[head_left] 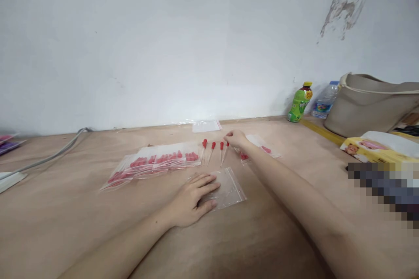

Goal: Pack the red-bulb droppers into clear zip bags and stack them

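Note:
My left hand (193, 198) lies flat with its fingers spread on a clear zip-lock bag (229, 189). Beyond that bag, several glass droppers with red rubber bulbs lie in a row, among them one dropper (213, 145) near the middle. My right hand (236, 138) reaches to the row's right end, its thumb and fingers closed at the red bulb of the last dropper (227, 144). Left of the row, overlapping zip-lock bags (163, 158) hold red-bulbed droppers. Partly behind my right forearm are more bags (266, 150) with red bulbs inside.
Near the wall lies a flat stack of bags (207, 126). At the back right stand a green drink bottle (297, 104), a water bottle (324, 102) and a grey-beige bin (363, 109). A yellow tissue pack (369, 150) lies before them. A grey cable (55, 157) crosses the left side.

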Demonstrator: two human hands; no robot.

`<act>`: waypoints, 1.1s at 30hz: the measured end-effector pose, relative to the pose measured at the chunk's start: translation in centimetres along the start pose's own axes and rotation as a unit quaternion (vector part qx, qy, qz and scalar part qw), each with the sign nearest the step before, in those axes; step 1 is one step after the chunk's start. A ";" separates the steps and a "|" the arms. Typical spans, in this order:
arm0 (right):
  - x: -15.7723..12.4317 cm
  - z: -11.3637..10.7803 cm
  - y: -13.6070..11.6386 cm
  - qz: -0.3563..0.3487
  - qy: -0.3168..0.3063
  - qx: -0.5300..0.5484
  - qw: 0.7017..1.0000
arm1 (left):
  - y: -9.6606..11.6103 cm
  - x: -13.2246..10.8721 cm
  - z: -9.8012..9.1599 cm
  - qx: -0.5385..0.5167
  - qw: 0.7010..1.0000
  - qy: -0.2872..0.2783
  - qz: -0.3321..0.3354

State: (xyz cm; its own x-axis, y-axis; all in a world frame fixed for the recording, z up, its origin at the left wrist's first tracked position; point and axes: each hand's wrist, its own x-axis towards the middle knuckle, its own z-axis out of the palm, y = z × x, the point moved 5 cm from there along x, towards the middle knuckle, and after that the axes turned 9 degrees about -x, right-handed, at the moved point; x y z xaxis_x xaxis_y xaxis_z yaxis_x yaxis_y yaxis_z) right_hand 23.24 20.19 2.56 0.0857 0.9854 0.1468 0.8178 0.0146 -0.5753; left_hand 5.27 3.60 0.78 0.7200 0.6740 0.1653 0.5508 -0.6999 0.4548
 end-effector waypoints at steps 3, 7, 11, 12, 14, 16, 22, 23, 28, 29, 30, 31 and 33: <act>-2.0 -2.5 1.2 -0.029 0.007 0.030 0.999 | 0.1 0.0 0.0 0.001 1.000 -0.005 -0.005; -6.4 -4.7 4.0 -0.067 0.040 0.090 0.993 | 0.2 0.1 -0.1 -0.001 1.000 -0.004 -0.008; -9.6 -5.2 6.8 -0.078 0.063 0.170 0.980 | 0.3 0.1 -0.2 -0.014 1.000 0.006 -0.001; -10.0 -5.3 7.3 -0.077 0.068 0.180 0.978 | 0.3 0.1 -0.2 -0.016 1.000 0.009 0.001; -10.5 -5.4 8.0 -0.075 0.074 0.188 0.976 | 0.2 0.1 -0.2 -0.020 1.000 0.013 0.002; -10.6 -5.5 8.5 -0.072 0.072 0.192 0.976 | 0.2 0.1 -0.3 -0.023 1.000 0.016 0.004; -11.1 -4.6 8.6 -0.045 0.024 0.223 0.974 | 0.2 0.1 -0.4 -0.027 0.999 0.027 0.009; -11.3 -4.3 8.5 -0.042 0.011 0.229 0.973 | 0.2 0.1 -0.3 -0.025 0.999 0.026 0.008; -11.9 -3.2 7.6 -0.034 -0.043 0.273 0.961 | 0.2 0.1 -0.3 -0.017 1.000 0.018 0.004; -12.0 -3.1 7.5 -0.035 -0.047 0.275 0.960 | 0.2 0.1 -0.3 -0.017 1.000 0.019 0.003; -11.9 -3.2 7.6 -0.036 -0.043 0.275 0.960 | 0.2 0.1 -0.3 -0.016 1.000 0.019 0.002; -11.9 -3.4 7.7 -0.035 -0.030 0.272 0.961 | 0.2 0.1 -0.3 -0.017 1.000 0.020 0.001; -11.7 -4.0 8.2 -0.026 0.008 0.266 0.964 | 0.3 0.1 -0.3 -0.019 1.000 0.022 0.003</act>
State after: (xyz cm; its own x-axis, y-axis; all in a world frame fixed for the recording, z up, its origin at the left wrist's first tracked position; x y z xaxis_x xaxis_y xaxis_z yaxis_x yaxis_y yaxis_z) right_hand 31.18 8.14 -0.65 0.0644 0.9783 0.1971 0.4144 0.1535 -0.8971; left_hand 5.33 3.53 1.21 0.7032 0.6806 0.2057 0.5300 -0.6946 0.4865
